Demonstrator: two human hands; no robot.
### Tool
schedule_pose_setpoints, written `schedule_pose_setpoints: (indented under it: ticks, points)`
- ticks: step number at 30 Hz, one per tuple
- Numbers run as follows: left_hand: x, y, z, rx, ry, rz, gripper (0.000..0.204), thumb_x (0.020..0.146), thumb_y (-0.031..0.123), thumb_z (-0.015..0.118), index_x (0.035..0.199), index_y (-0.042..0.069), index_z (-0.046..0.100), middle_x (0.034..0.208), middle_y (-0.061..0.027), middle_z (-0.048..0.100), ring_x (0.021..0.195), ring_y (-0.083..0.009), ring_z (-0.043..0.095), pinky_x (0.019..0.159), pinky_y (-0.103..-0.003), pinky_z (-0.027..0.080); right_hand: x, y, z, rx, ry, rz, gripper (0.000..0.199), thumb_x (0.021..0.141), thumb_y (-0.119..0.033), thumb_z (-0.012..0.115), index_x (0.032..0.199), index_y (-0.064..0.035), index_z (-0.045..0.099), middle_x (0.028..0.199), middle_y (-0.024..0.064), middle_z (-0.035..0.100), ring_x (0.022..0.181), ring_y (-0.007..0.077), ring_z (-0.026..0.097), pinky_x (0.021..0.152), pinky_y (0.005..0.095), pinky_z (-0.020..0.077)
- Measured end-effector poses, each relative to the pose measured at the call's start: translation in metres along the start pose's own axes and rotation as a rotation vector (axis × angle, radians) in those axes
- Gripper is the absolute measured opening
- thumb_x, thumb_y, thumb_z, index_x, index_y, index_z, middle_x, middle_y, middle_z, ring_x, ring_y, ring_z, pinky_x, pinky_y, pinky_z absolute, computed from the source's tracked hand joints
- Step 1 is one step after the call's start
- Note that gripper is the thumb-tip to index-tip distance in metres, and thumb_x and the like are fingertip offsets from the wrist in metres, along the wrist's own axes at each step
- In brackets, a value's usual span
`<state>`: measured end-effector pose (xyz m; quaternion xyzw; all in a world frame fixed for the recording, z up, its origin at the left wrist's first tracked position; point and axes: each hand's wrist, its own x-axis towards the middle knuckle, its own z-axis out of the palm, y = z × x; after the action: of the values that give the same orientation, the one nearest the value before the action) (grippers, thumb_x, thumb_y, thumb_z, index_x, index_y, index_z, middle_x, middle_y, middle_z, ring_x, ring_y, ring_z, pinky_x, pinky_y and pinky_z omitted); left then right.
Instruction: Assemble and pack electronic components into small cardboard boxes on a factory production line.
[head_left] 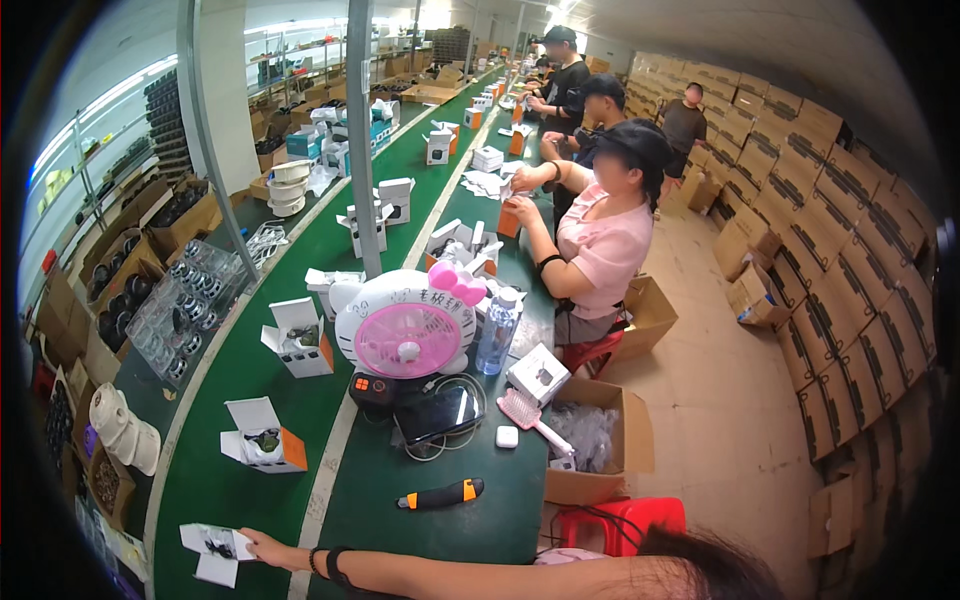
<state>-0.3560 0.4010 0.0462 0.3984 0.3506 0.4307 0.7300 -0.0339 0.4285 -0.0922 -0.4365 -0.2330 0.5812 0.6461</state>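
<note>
Open white carton at the near end of the belt, fingertips right at its edge.
The white carton (216, 568) is smooth card, flaps splayed, sitting around mid-width on the flat green belt (200, 495). There's something dark in crinkly, shiny clear wrap inside, but it's too small to make out. The left hand (266, 550) has its fingertips on the carton's right edge, fingers partly curled; can't tell if they're actually pinching the card or just touching it. Upper arm's cut off by the lower edge, partly behind dark hair (710, 560). Next up the belt is a white-and-orange carton (285, 452), lid raised. Across the pale rail (318, 490), a black-and-orange tool (440, 495) lies near the worktop's (400, 535) near end, with a glossy black tablet-like slab (440, 412) beyond.
</note>
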Motion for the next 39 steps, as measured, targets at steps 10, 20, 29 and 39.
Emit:
schedule_pose_setpoints:
  ticks: [10,20,29,39]
  points:
    - [-0.02,-0.105,0.107,0.539,0.001,0.04,0.044,0.081,0.039,0.057,0.109,0.005,0.057,0.103,-0.0174,0.058,0.092,-0.0362,0.055,0.079,-0.045,0.046,-0.06,-0.008,-0.002,-0.01,-0.189,0.155,0.034,0.087,-0.034,0.055,0.112,-0.0159,0.04,0.097,-0.0018,0.046,0.082,0.0095,0.046,0.067,0.0267,0.0396]
    - [-0.036,-0.131,0.137,0.78,0.012,0.102,0.05,0.075,0.036,0.063,0.113,0.004,0.056,0.106,-0.0178,0.057,0.096,-0.0369,0.054,0.084,-0.045,0.044,-0.193,-0.082,-0.072,-0.151,-0.473,0.193,0.031,0.085,-0.027,0.058,0.11,-0.0124,0.048,0.097,-0.0007,0.057,0.078,0.0105,0.058,0.067,0.0257,0.0452]
    - [-0.038,-0.129,0.13,0.935,0.069,0.149,0.056,0.07,0.033,0.069,0.116,0.004,0.054,0.109,-0.0181,0.057,0.1,-0.0375,0.052,0.088,-0.045,0.042,-0.283,-0.125,-0.134,-0.185,-0.391,0.158,0.037,0.088,-0.033,0.059,0.115,-0.0105,0.048,0.1,-0.0028,0.053,0.087,0.0069,0.052,0.074,0.0239,0.0409]
    - [-0.039,-0.099,0.094,1.263,0.198,0.208,0.065,0.064,0.029,0.075,0.119,0.003,0.053,0.112,-0.0185,0.056,0.105,-0.0382,0.051,0.092,-0.045,0.04,-0.309,-0.094,-0.137,-0.143,-0.389,0.198,0.037,0.091,-0.032,0.054,0.119,-0.0087,0.046,0.103,-0.0026,0.05,0.093,0.0068,0.047,0.08,0.0233,0.0387]
